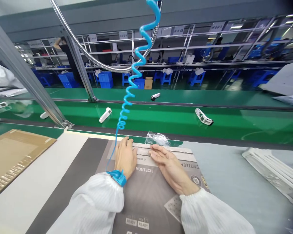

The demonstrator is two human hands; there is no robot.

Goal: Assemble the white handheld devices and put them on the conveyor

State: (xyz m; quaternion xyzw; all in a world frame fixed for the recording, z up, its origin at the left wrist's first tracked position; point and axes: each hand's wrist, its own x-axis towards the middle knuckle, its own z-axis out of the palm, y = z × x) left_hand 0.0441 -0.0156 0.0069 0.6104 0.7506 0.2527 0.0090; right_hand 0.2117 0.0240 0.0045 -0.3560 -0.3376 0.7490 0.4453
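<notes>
A grey printed sheet [146, 191] marked MONTECH lies on the bench in front of me. My left hand [125, 157] rests palm down near its far edge, fingers slightly spread, holding nothing. A blue strap [118, 177] with a coiled blue cord [136, 73] circles that wrist. To the right, my right hand [172, 169] lies on its side on the sheet, palm turned left, fingers loosely extended with nothing in them. Just beyond the sheet's far edge is a crumpled clear plastic bag [157, 138]. The two hands are apart.
White handheld devices [105, 115] and an opened white shell [203, 117] sit on the green conveyor [141, 118]. Flat cardboard [17, 156] lies left; stacked white parts [275, 169] lie right. A metal post [26, 68] slants at left. A person [69, 55] stands in the background.
</notes>
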